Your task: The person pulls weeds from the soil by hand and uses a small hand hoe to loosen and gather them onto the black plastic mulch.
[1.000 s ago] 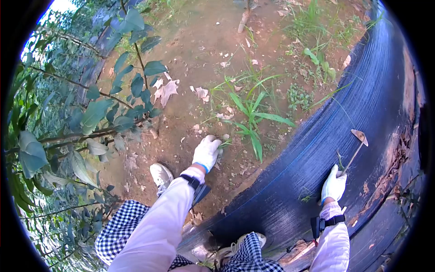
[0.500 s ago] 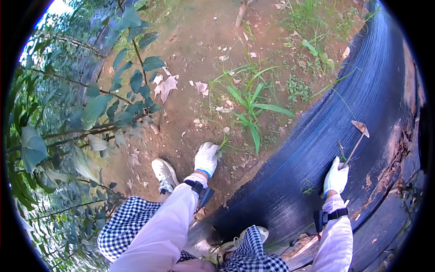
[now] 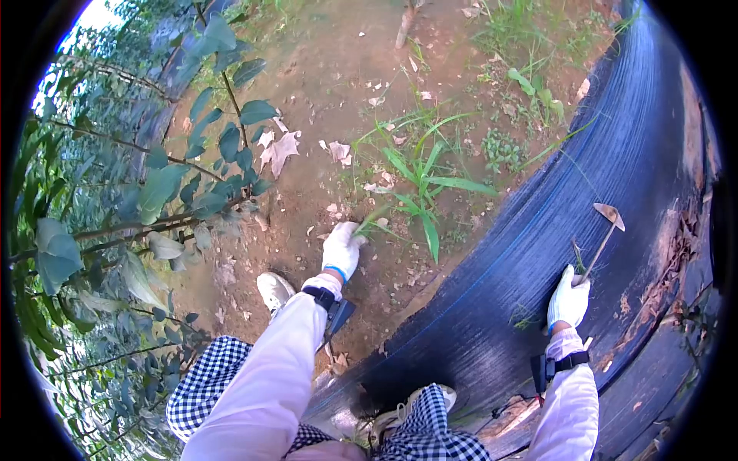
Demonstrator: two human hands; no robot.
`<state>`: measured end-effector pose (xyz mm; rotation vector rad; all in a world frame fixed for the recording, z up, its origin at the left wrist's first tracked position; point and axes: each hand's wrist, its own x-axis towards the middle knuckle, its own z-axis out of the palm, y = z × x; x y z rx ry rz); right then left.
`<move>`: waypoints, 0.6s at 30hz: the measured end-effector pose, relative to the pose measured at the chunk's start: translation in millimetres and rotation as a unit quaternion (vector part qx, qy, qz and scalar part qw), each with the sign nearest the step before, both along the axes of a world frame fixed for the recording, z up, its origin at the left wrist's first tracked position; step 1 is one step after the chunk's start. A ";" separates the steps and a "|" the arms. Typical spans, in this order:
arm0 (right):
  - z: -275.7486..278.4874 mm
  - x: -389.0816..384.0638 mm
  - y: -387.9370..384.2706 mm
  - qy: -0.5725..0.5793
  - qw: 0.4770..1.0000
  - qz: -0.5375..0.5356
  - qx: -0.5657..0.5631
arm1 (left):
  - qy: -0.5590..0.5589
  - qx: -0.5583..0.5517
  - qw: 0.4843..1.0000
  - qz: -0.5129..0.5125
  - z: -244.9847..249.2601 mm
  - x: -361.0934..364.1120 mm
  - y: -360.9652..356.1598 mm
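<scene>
My left hand (image 3: 341,250), in a white glove with a blue cuff, is low over the bare soil with its fingers closed on a few thin blades of grass (image 3: 372,220). To its right grows a larger green weed (image 3: 424,181) with long leaves, apart from the hand. My right hand (image 3: 570,298), gloved the same way, grips the handle of a small hoe (image 3: 610,216), whose light-coloured blade points away from me over the black ground sheet. A wisp of pulled grass (image 3: 578,253) shows beside the right fingers.
Black ground sheet (image 3: 492,284) curves along the right side. Leafy branches (image 3: 161,188) reach in from the left. Dry leaves (image 3: 280,152) lie on the soil (image 3: 307,84), and a thin trunk (image 3: 406,27) stands at the top. My shoes (image 3: 274,292) are below.
My left hand has shifted slightly left and up, with the grass blades at its fingertips now drawn toward the upper right. The right hand and hoe have barely moved.
</scene>
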<state>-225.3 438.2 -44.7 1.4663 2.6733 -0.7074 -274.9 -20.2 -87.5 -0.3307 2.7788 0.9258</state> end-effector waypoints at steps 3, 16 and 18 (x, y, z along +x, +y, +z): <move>1.3 3.8 -3.6 -0.005 1.000 -0.005 0.011 | -0.017 0.026 0.999 0.015 3.5 -13.9 7.9; -4.4 3.2 2.5 -0.001 1.000 -0.001 0.004 | -0.030 0.057 0.989 -0.130 51.2 1.4 102.1; -1.3 4.7 1.2 0.004 1.000 0.010 0.011 | -0.258 0.275 0.864 -0.334 89.4 42.6 135.6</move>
